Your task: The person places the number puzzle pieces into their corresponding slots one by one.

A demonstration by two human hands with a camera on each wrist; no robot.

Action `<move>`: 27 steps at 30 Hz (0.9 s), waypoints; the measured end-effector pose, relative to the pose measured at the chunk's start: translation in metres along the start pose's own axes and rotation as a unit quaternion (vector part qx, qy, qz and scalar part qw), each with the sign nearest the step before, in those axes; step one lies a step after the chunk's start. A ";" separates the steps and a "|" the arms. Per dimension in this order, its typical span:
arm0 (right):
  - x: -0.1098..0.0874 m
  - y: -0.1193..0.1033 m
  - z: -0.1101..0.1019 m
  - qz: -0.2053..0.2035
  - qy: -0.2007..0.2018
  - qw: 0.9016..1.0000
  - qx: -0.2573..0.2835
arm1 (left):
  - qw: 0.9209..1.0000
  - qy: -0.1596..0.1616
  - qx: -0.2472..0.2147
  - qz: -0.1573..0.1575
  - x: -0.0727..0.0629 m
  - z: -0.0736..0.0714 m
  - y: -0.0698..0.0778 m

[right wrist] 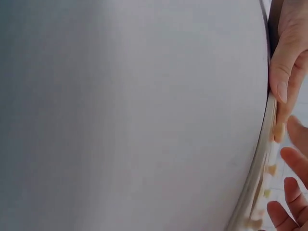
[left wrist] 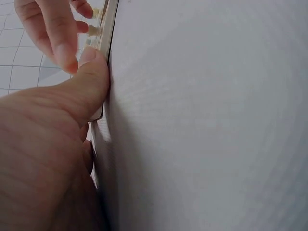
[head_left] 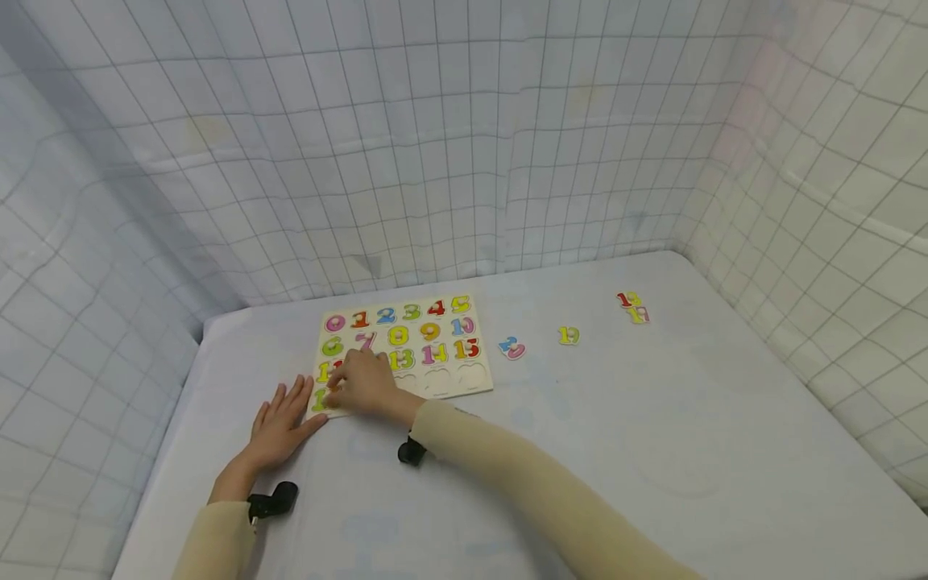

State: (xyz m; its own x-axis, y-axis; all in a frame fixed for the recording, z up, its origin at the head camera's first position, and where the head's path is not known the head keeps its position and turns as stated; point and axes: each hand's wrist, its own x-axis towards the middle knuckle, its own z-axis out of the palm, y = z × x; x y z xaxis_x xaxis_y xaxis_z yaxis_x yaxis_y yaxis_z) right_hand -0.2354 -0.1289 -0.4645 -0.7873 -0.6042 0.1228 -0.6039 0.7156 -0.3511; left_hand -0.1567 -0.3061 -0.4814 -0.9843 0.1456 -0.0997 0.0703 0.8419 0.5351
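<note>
A wooden number puzzle board [head_left: 484, 385] lies at the left of the table, with knobbed number pieces in its upper rows. My left hand [head_left: 279, 431] rests flat beside the board's left edge, fingers spread. Its thumb [left wrist: 94, 79] lies on the board's near corner in the left wrist view. Above the lower left of the board is my right hand [head_left: 370, 387], hiding part of it. Its bent fingers [right wrist: 288, 187] are spread apart by the knobs [right wrist: 279, 131] and appear to hold nothing. A green-and-orange number piece [head_left: 319, 400] sits in the corner slot below them.
To the right of the board lie a blue-and-pink 20 piece [head_left: 511, 347] and a yellow-green 19 piece [head_left: 569, 335]. Farther right, a red-and-yellow piece [head_left: 629, 300] touches a 17 piece [head_left: 639, 315]. White gridded cloth [head_left: 449, 161] surrounds the table.
</note>
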 end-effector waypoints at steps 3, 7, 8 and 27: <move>-0.004 0.013 -0.014 -0.016 0.004 1.000 0.025 | 1.000 -0.001 0.002 -0.001 0.000 0.003 0.000; -0.011 0.044 -0.041 -0.043 0.028 0.996 0.075 | 1.000 0.002 0.004 -0.004 -0.001 0.004 -0.001; -0.013 0.054 -0.050 -0.045 0.035 0.995 0.088 | 1.000 0.003 0.004 -0.005 -0.001 0.004 -0.001; -0.134 0.335 -0.179 0.156 0.168 0.967 0.116 | 1.000 0.001 0.000 -0.003 -0.001 0.006 -0.003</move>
State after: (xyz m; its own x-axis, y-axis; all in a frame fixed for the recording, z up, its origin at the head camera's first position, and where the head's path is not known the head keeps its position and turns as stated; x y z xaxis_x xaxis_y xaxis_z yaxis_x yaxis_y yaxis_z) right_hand -0.3547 0.2542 -0.4323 -0.9461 -0.1961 0.2577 -0.3169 0.7239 -0.6128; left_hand -0.1551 -0.3059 -0.4884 -0.9852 0.1387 -0.1011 0.0639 0.8429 0.5343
